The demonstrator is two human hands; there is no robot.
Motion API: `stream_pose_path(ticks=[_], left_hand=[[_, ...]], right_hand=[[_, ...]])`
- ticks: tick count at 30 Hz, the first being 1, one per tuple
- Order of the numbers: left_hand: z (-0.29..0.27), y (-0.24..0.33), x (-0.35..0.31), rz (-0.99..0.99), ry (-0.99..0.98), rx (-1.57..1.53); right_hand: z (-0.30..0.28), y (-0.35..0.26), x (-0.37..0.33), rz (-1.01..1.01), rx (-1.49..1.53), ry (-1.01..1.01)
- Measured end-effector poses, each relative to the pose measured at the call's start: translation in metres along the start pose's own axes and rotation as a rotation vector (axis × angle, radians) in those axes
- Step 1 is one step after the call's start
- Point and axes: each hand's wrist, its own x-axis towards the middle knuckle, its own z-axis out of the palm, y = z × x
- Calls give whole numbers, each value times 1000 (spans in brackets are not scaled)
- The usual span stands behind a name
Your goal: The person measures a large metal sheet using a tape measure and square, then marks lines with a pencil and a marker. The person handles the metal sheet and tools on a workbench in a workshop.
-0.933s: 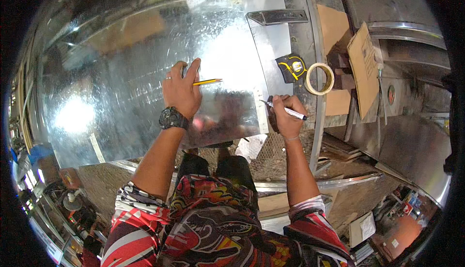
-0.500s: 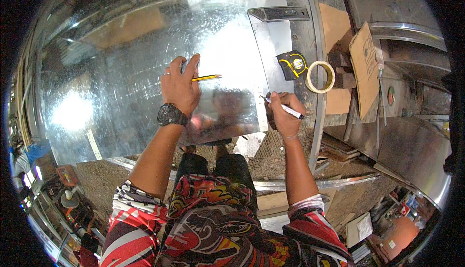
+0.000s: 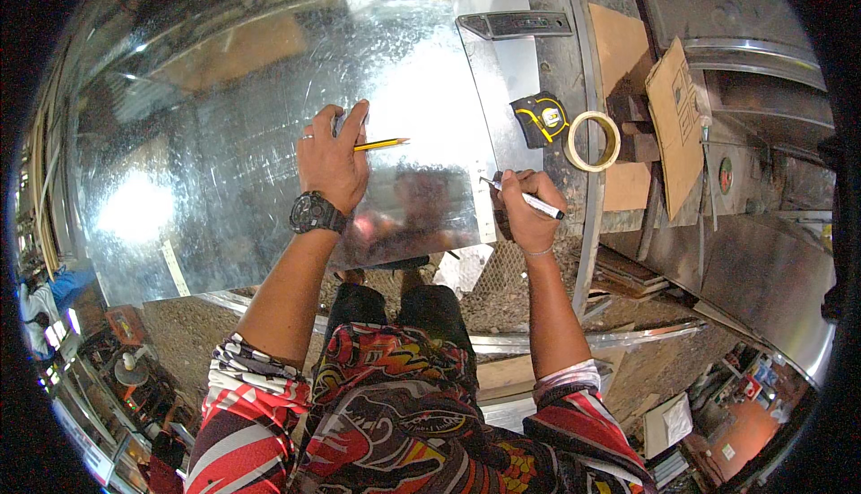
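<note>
While glare whitens two broad patches of it, the metal sheet (image 3: pixel 233 180) fills the upper left and centre of the frame, a thin, flat, silvery panel with a polished but scuffed face. Fine scratches and cloudy smears run across it, and it mirrors blurred brown and reddish shapes. Its right edge is straight; near the lower right corner, along that edge, sits a pale, matte tape strip (image 3: pixel 484 212) with small dark marks. A similar pale strip (image 3: pixel 175 268) lies at the sheet's lower left.

Just right of centre, the right hand (image 3: pixel 531 229) pinches a smooth white marker (image 3: pixel 538 203) with a dark end, thumb and fingers closed around its barrel. The marker's tip is at the tape strip; whether it touches cannot be told. At the centre, the left hand (image 3: pixel 334 160) rests palm down on the sheet, fingers bent and partly spread. A yellow-and-black pencil (image 3: pixel 381 144) juts out beside it, its sharpened end toward the right; how firmly it is gripped is hidden.

Right of the sheet, in the upper right, a black-and-yellow tape measure (image 3: pixel 540 120) sits beside a ring-shaped cream tape roll (image 3: pixel 572 146), with creased brown cardboard (image 3: pixel 674 135) farther right.
</note>
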Motion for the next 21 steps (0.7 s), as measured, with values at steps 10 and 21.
stream_pose_path(ticks=[10, 21], left_hand=[[-1, 2, 1, -19, -20, -4], [-2, 3, -1, -15, -6, -13]], right_hand=[[-2, 1, -1, 51, 14, -28], [-3, 3, -15, -46, -32, -22]])
